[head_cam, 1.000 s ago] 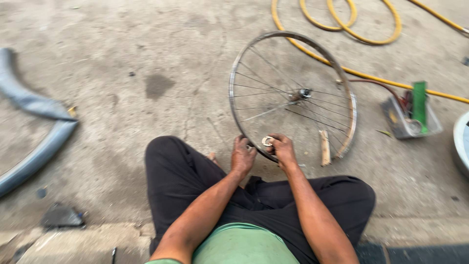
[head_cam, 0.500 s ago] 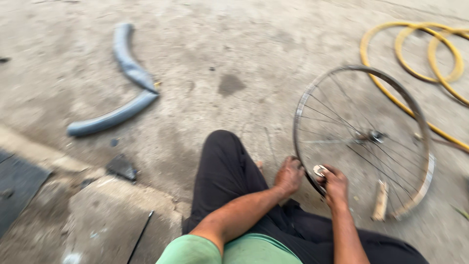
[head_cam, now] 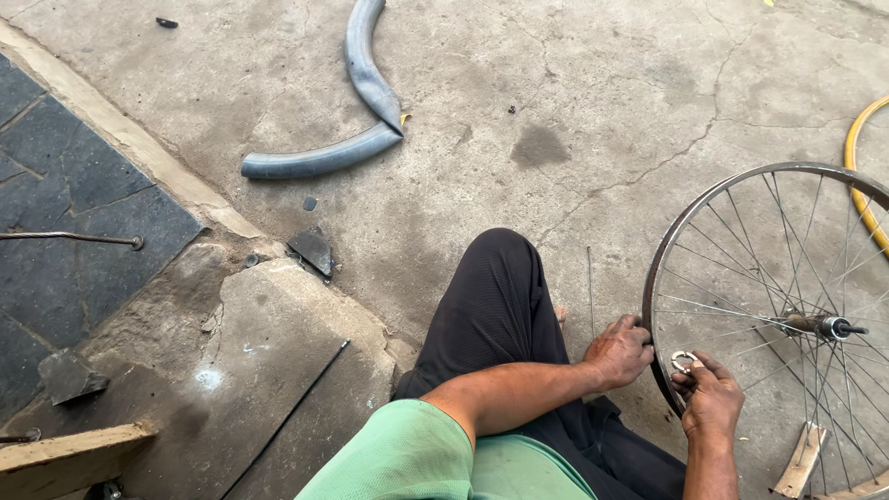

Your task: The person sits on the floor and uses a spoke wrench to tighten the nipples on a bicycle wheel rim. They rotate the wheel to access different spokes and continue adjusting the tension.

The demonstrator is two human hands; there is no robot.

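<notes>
Cracked grey concrete floor (head_cam: 574, 102) fills the view, seen from above a person seated on it, with a raised stone kerb (head_cam: 139, 148) running from ten o'clock toward the centre.

At four o'clock stands a bare spoked bicycle wheel (head_cam: 713, 250), its rim leaning roughly upright, its axle (head_cam: 824, 326) pointing out toward three o'clock, so the wheel's flat face looks sideways across the floor. A grey inner tube (head_cam: 361, 111) lies curled at eleven o'clock, well apart. A yellow hose (head_cam: 857, 157) edges in at the right.

The left hand (head_cam: 619, 352) has its fingers curled around the near rim. The right hand (head_cam: 711, 400) pinches a small metal ring-shaped tool (head_cam: 682, 361) against the rim, possibly a spoke key; the view is too small to be sure.

Risk, as I judge it: the wheel rests on one edge, so a slackened grip could let it roll or tip, and the small tool could slip off and pinch a finger between spokes.
</notes>
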